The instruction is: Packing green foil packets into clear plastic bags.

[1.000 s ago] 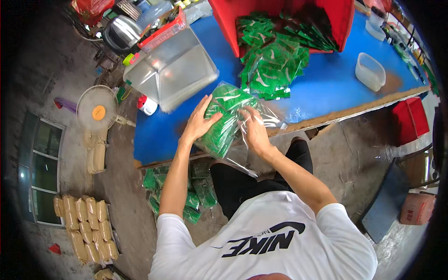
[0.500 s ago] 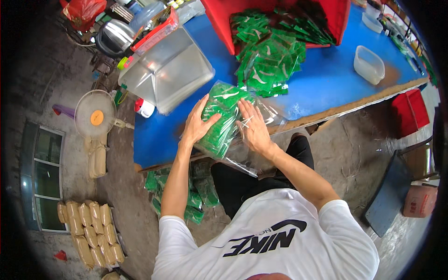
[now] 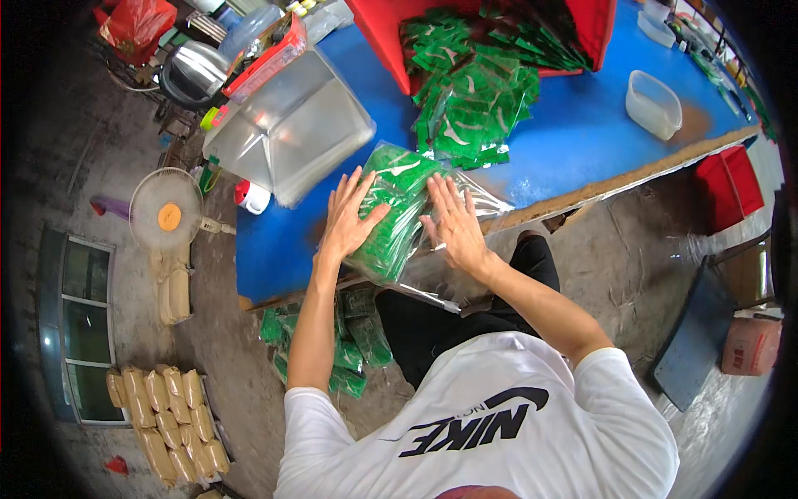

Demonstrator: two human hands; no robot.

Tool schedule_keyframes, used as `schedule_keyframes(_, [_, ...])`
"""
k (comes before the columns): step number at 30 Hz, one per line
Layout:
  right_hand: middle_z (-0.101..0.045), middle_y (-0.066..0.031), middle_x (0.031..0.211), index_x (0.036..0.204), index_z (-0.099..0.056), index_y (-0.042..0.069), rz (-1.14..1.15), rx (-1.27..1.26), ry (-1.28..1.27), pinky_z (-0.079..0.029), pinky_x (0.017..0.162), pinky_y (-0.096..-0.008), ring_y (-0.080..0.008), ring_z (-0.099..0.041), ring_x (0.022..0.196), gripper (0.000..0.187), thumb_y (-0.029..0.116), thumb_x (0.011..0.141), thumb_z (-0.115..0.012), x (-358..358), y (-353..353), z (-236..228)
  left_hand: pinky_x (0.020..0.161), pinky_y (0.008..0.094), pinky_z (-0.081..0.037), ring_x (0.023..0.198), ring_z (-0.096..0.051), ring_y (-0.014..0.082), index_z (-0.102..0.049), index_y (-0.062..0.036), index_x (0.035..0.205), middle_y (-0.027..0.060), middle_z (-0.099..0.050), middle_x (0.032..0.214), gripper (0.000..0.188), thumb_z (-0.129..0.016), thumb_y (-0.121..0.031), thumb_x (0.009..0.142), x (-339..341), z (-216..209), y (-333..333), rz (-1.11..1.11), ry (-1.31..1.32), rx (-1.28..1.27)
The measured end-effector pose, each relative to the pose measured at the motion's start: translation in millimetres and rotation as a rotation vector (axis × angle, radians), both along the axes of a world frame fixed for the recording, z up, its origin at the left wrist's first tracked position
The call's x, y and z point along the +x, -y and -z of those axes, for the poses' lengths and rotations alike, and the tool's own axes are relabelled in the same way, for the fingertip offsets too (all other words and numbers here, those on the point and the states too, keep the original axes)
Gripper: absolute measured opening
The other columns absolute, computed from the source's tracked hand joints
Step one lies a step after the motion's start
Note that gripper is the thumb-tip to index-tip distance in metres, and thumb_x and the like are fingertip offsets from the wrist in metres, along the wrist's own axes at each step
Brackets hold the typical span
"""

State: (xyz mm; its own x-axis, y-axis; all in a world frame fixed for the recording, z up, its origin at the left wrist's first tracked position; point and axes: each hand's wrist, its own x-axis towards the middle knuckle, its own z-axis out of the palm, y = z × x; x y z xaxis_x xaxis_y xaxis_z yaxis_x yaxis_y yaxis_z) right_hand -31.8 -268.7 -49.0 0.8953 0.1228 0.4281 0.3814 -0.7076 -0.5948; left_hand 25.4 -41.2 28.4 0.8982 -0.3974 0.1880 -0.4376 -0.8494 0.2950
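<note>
A clear plastic bag (image 3: 389,237) filled with green packets lies near the front edge of the blue table. Its loose transparent end spreads to the right and over the edge. My left hand (image 3: 347,223) rests along the bag's left side, fingers stretched out and thumb on top of it. On the other side my right hand (image 3: 457,231) presses down with its fingers extended, over the packets' right edge and the loose plastic. Just behind, a heap of green packets (image 3: 474,108) spills from a tipped red bin (image 3: 381,41).
A clear rectangular plastic container (image 3: 307,125) stands at the left, near a small red-and-white bottle (image 3: 252,197) and a kettle (image 3: 195,71). At right is a clear tub (image 3: 653,106). Filled green bags (image 3: 353,333) lie on the floor under the table. A fan (image 3: 166,208) stands left.
My left fingers have spread and lie flatter on the bag's side. My right hand has shifted slightly to the right. The bag stays nearly in place, and the whole view has moved a little.
</note>
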Motion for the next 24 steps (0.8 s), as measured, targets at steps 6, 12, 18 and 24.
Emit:
schedule_keyframes(6, [-0.026,-0.0251,0.157,0.152,-0.023,-0.004,-0.116,0.017,0.066,-0.018,0.119,-0.055,-0.0394,-0.024,0.147,0.069,0.028,0.098,-0.053,-1,-9,-12,0.119,0.0598,-0.011,0.149,-0.019,0.0396,-0.039,-0.0124,0.151,0.0125,-0.027,0.161,0.065,-0.047,-0.051,0.1,5,-8,11,0.056,-0.066,0.175])
schedule_keyframes(12, [-0.027,-0.0272,0.156,0.15,-0.025,-0.006,-0.071,-0.019,0.014,-0.021,0.118,-0.0557,-0.0413,-0.025,0.146,0.073,0.028,0.095,-0.058,-30,1,2,0.118,0.061,-0.013,0.148,-0.022,0.0403,-0.036,-0.018,0.153,0.0124,-0.029,0.161,0.057,-0.043,-0.042,0.102,-26,7,38,0.028,-0.042,0.147])
schedule_keyframes(18, [-0.028,-0.0305,0.154,0.15,-0.027,-0.004,-0.143,-0.23,0.059,-0.023,0.116,-0.0562,-0.0445,-0.029,0.143,0.069,0.028,0.096,-0.054,-43,-14,3,0.121,0.0564,-0.011,0.149,-0.023,0.036,-0.036,-0.0191,0.154,0.0105,-0.028,0.161,0.057,-0.045,-0.038,0.1,2,8,25,0.284,0.152,0.16])
schedule_keyframes(24, [-0.026,-0.0292,0.155,0.149,-0.03,-0.003,-0.208,-0.272,0.042,-0.022,0.117,-0.0553,-0.0427,-0.027,0.144,0.064,0.027,0.097,-0.053,-55,-22,2,0.119,0.0501,-0.023,0.144,-0.033,0.0332,-0.043,-0.0123,0.148,0.0127,-0.038,0.156,0.054,-0.053,-0.033,0.099,13,-22,5,0.333,0.418,0.279])
